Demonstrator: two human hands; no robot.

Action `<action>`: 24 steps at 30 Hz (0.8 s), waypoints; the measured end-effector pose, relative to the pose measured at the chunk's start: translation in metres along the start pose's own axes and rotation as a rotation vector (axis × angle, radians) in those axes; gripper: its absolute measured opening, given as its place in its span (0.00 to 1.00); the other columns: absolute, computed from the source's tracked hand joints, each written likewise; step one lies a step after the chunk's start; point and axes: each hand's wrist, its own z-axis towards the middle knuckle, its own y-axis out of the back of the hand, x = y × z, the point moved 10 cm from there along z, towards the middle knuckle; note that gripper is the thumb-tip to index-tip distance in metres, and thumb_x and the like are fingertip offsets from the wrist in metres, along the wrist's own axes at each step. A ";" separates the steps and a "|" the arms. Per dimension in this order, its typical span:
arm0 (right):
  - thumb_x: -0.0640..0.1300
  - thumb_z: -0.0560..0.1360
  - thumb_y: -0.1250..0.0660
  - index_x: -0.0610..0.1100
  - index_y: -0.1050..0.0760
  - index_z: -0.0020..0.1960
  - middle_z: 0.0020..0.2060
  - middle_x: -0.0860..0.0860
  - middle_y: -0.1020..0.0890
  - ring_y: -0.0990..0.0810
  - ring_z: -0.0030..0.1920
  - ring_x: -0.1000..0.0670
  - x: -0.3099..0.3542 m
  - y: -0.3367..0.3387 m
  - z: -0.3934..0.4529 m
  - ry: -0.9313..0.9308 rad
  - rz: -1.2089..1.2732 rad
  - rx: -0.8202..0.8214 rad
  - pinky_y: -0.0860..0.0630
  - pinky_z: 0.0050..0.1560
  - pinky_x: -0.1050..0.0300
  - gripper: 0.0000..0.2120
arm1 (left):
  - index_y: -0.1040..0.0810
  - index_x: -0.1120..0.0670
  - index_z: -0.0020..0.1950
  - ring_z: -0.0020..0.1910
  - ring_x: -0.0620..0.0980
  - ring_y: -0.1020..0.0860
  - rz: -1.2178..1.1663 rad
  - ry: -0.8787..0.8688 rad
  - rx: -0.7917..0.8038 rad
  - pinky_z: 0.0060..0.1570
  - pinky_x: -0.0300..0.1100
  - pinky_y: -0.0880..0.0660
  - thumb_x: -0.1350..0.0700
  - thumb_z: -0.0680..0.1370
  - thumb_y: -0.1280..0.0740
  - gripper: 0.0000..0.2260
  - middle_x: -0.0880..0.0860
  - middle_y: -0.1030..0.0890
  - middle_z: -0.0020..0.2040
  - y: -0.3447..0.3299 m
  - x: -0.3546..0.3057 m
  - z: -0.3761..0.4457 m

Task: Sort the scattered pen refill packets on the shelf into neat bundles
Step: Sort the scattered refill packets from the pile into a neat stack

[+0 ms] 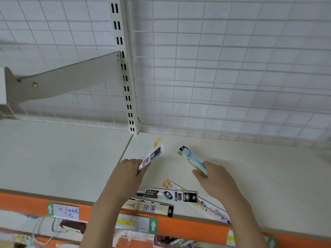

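Well back from orange shelf edge, hands grip packets: left hand, right hand.

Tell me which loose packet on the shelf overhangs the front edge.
The cream packet with the Eiffel Tower print, nearest the orange shelf lip; its black hang-tab end pokes over. The black-and-white packet behind it lies fully on the shelf.

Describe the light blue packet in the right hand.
The blue packet is long, flat and glossy, pale blue with a yellowish edge and a black top tab with a hang hole. The right hand pinches its lower end; the upper end tilts up-left over the shelf. It may be several packets stacked.
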 end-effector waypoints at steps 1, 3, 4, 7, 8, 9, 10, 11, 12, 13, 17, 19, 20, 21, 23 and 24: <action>0.57 0.77 0.41 0.48 0.37 0.36 0.31 0.53 0.30 0.29 0.34 0.49 -0.003 -0.002 -0.004 -0.001 0.010 0.018 0.37 0.30 0.58 0.17 | 0.30 0.53 0.34 0.33 0.49 0.30 0.017 -0.022 0.005 0.33 0.40 0.35 0.49 0.80 0.43 0.16 0.48 0.30 0.31 -0.002 -0.003 -0.001; 0.58 0.76 0.39 0.49 0.39 0.33 0.30 0.53 0.31 0.31 0.32 0.50 -0.010 -0.003 -0.011 -0.013 0.025 0.033 0.37 0.30 0.58 0.19 | 0.24 0.57 0.45 0.35 0.49 0.30 0.088 -0.081 0.000 0.36 0.39 0.34 0.52 0.80 0.42 0.12 0.46 0.34 0.34 -0.006 -0.009 -0.002; 0.58 0.76 0.39 0.49 0.40 0.33 0.30 0.53 0.31 0.31 0.31 0.51 -0.014 -0.002 -0.015 -0.027 0.035 0.029 0.37 0.31 0.58 0.19 | 0.23 0.57 0.50 0.36 0.49 0.30 0.114 -0.107 0.005 0.37 0.39 0.33 0.52 0.80 0.42 0.11 0.46 0.35 0.36 -0.008 -0.012 -0.002; 0.57 0.76 0.39 0.50 0.39 0.33 0.30 0.53 0.30 0.30 0.32 0.50 -0.022 0.001 -0.025 -0.070 0.054 0.006 0.35 0.32 0.58 0.18 | 0.21 0.50 0.47 0.36 0.49 0.29 0.085 -0.130 0.100 0.33 0.36 0.34 0.51 0.78 0.38 0.07 0.48 0.34 0.38 -0.019 -0.016 -0.006; 0.56 0.76 0.39 0.49 0.38 0.34 0.30 0.52 0.30 0.30 0.32 0.50 -0.023 0.001 -0.029 -0.079 0.057 0.002 0.34 0.32 0.58 0.17 | 0.25 0.48 0.39 0.34 0.48 0.30 0.046 -0.121 0.150 0.32 0.36 0.36 0.49 0.77 0.36 0.07 0.48 0.34 0.38 -0.024 -0.016 -0.008; 0.56 0.76 0.39 0.48 0.37 0.35 0.31 0.52 0.29 0.29 0.32 0.50 -0.025 0.001 -0.033 -0.087 0.061 -0.005 0.33 0.33 0.57 0.16 | 0.29 0.48 0.34 0.33 0.47 0.30 0.009 -0.113 0.193 0.32 0.36 0.37 0.48 0.74 0.33 0.11 0.48 0.35 0.37 -0.030 -0.016 -0.010; 0.55 0.77 0.39 0.48 0.36 0.37 0.31 0.52 0.29 0.28 0.33 0.49 -0.025 0.000 -0.037 -0.095 0.067 -0.013 0.31 0.35 0.56 0.15 | 0.32 0.48 0.31 0.32 0.47 0.31 -0.007 -0.109 0.235 0.32 0.36 0.36 0.47 0.72 0.30 0.15 0.48 0.35 0.37 -0.037 -0.015 -0.012; 0.55 0.77 0.39 0.47 0.34 0.39 0.32 0.51 0.28 0.26 0.34 0.48 -0.026 0.000 -0.040 -0.103 0.077 -0.024 0.29 0.37 0.55 0.14 | 0.34 0.48 0.30 0.31 0.46 0.31 0.001 -0.112 0.265 0.32 0.37 0.36 0.46 0.70 0.29 0.17 0.48 0.35 0.37 -0.043 -0.015 -0.013; 0.54 0.76 0.38 0.46 0.32 0.40 0.32 0.51 0.27 0.23 0.35 0.47 -0.027 0.000 -0.043 -0.109 0.081 -0.037 0.27 0.38 0.54 0.13 | 0.35 0.49 0.29 0.31 0.47 0.32 0.023 -0.113 0.292 0.32 0.38 0.36 0.45 0.69 0.28 0.18 0.48 0.35 0.37 -0.047 -0.015 -0.015; 0.54 0.76 0.38 0.46 0.31 0.41 0.33 0.52 0.26 0.22 0.37 0.46 -0.026 0.000 -0.047 -0.111 0.076 -0.048 0.27 0.39 0.54 0.12 | 0.35 0.50 0.29 0.32 0.48 0.31 0.042 -0.111 0.318 0.33 0.39 0.36 0.45 0.69 0.28 0.19 0.48 0.35 0.37 -0.052 -0.016 -0.017; 0.55 0.75 0.37 0.48 0.33 0.40 0.32 0.54 0.28 0.23 0.38 0.48 -0.026 0.005 -0.056 -0.118 0.058 -0.100 0.30 0.38 0.54 0.12 | 0.33 0.51 0.33 0.38 0.51 0.29 0.120 -0.164 0.300 0.38 0.39 0.35 0.49 0.74 0.33 0.14 0.46 0.37 0.36 -0.053 -0.022 -0.017; 0.55 0.75 0.36 0.48 0.32 0.41 0.34 0.52 0.25 0.20 0.38 0.48 -0.028 0.009 -0.060 -0.126 0.106 -0.126 0.25 0.39 0.53 0.12 | 0.28 0.52 0.40 0.41 0.51 0.28 0.137 -0.205 0.226 0.39 0.39 0.34 0.50 0.76 0.35 0.08 0.46 0.37 0.36 -0.044 -0.029 -0.016; 0.55 0.74 0.35 0.47 0.31 0.41 0.35 0.50 0.23 0.18 0.38 0.48 -0.028 0.011 -0.061 -0.129 0.135 -0.131 0.23 0.40 0.51 0.13 | 0.28 0.52 0.40 0.41 0.50 0.30 0.131 -0.215 0.189 0.39 0.39 0.35 0.50 0.77 0.36 0.08 0.46 0.37 0.35 -0.038 -0.031 -0.016; 0.55 0.74 0.34 0.46 0.31 0.41 0.35 0.49 0.22 0.18 0.37 0.47 -0.028 0.012 -0.062 -0.127 0.158 -0.136 0.22 0.40 0.50 0.13 | 0.32 0.51 0.38 0.41 0.50 0.32 0.126 -0.217 0.154 0.39 0.40 0.36 0.51 0.78 0.37 0.10 0.46 0.37 0.33 -0.032 -0.032 -0.015; 0.55 0.73 0.33 0.46 0.30 0.41 0.35 0.49 0.23 0.19 0.36 0.48 -0.026 0.014 -0.063 -0.117 0.164 -0.140 0.24 0.40 0.50 0.13 | 0.38 0.50 0.36 0.41 0.51 0.34 0.103 -0.210 0.071 0.37 0.41 0.37 0.51 0.78 0.38 0.13 0.47 0.37 0.31 -0.017 -0.028 -0.014; 0.55 0.73 0.33 0.46 0.31 0.41 0.34 0.50 0.24 0.21 0.35 0.49 -0.025 0.014 -0.063 -0.111 0.150 -0.138 0.26 0.39 0.52 0.13 | 0.36 0.51 0.39 0.40 0.52 0.34 0.075 -0.204 0.013 0.36 0.42 0.37 0.51 0.78 0.37 0.11 0.48 0.36 0.31 -0.007 -0.026 -0.013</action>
